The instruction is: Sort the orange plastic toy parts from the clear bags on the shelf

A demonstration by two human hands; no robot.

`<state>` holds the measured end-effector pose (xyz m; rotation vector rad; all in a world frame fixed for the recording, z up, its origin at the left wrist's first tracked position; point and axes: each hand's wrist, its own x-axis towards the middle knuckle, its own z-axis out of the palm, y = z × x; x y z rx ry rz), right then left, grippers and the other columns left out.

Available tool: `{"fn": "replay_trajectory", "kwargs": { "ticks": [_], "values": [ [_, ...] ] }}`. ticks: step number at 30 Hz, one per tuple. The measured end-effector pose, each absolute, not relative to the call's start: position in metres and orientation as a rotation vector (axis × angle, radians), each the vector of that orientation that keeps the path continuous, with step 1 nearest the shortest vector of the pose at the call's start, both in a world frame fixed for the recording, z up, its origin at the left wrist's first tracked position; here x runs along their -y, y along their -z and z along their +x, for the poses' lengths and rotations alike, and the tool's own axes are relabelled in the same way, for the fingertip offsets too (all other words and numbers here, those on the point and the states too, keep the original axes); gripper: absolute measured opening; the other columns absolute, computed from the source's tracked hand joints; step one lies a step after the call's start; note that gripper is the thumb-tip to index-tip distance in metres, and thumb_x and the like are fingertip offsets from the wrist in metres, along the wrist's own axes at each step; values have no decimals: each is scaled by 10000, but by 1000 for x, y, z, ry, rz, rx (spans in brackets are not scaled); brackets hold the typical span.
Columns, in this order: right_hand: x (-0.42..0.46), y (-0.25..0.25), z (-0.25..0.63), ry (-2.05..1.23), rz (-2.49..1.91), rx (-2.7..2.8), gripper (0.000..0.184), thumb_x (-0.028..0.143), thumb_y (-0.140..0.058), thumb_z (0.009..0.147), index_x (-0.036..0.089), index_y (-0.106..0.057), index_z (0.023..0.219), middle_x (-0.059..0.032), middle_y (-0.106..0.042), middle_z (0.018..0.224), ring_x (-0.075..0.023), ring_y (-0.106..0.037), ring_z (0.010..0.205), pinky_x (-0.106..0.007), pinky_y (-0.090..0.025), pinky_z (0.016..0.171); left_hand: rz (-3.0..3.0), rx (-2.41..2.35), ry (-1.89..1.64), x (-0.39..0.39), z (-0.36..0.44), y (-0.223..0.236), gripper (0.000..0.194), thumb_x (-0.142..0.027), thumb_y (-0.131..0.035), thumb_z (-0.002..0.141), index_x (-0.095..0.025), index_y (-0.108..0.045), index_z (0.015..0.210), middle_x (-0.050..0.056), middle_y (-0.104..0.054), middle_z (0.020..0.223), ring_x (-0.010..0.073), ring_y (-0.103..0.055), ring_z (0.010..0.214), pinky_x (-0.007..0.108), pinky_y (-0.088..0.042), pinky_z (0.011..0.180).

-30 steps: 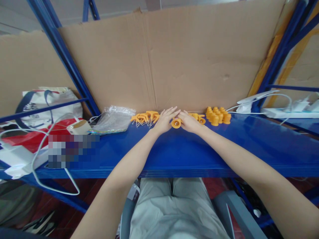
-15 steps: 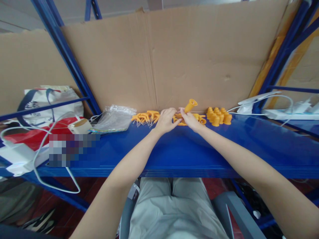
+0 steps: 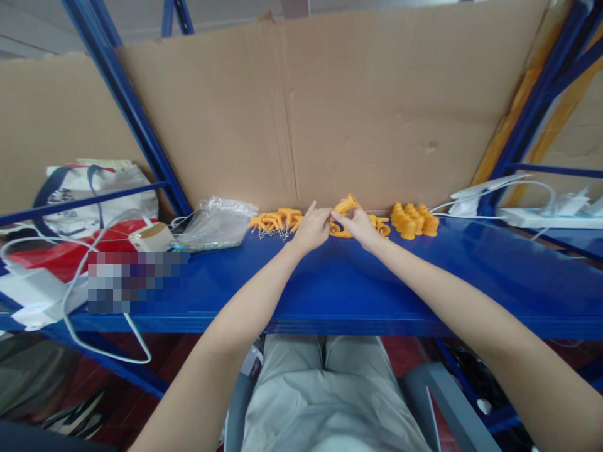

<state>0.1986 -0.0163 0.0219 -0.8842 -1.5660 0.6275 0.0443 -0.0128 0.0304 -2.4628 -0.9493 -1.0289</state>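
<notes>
My right hand is closed on a yellow, flared corkscrew body, which lies tilted with its wide end up and to the right. My left hand is beside its narrow end, one finger raised and the others curled; what those fingers hold is hidden. Under and between the hands lie more yellow corkscrew pieces, partly covered. Left of my left hand are several yellow corkscrew handles with metal spirals toward me. Right of my right hand, several yellow bell-shaped pieces stand upright in a group.
Clear plastic bags lie left on the blue shelf. Further left are a white charger, cables, a red bag and a white tote. A cardboard sheet rises behind. A power strip sits at right.
The corkscrew body, first pointing its wide end at me, swung up to the right, then came down lower between my hands. My left fingers curled in toward it.
</notes>
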Motion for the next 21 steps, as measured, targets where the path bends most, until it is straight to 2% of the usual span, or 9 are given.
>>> {"fn": "replay_trajectory", "kwargs": {
  "ticks": [3,5,10,12,15,21],
  "values": [
    [7,-18,207,-402,-951,1535,602,449,-663,835,181,-465,1337,-142,-630,1245,-235,-634,1085,-446,-507,988,-2477,939,999,13,43,-30,339,-55,-387,880,-144,-617,1114,101,-717,1102,206,-659,1059,517,-338,1174],
    [6,-19,214,-156,-984,1642,608,423,-628,862,175,-426,1379,-174,-575,1322,-259,-599,1156,-476,-484,1006,-2492,927,962,12,42,-30,295,-93,-417,900,-148,-625,1103,98,-723,1079,207,-664,1046,502,-355,1163],
    [20,-25,228,485,-1023,2146,342,291,-503,938,175,-594,1247,-171,-614,1269,-319,-517,1269,-637,-248,1141,-2523,915,877,10,36,-30,197,-154,-496,901,-156,-653,1020,93,-734,1028,216,-675,1011,487,-380,1136],
    [24,-26,230,583,-1059,2237,337,228,-476,936,173,-614,1238,-164,-643,1219,-323,-521,1265,-675,-191,1146,-2526,919,861,9,35,-30,176,-164,-504,905,-157,-659,990,93,-737,1015,218,-677,1003,480,-391,1121],
    [24,-26,231,638,-1084,2291,343,195,-474,924,170,-618,1235,-157,-663,1165,-321,-535,1240,-694,-166,1143,-2534,914,823,9,35,-30,174,-176,-492,919,-162,-664,941,85,-741,952,216,-683,950,460,-428,1070],
    [27,-29,229,699,-1086,2337,200,151,-499,890,177,-628,1041,-114,-665,1041,-280,-594,1075,-665,-141,1153,-2538,879,723,11,36,-34,191,-181,-491,914,-145,-674,875,100,-735,873,231,-680,861,409,-485,911]
  ]
}}
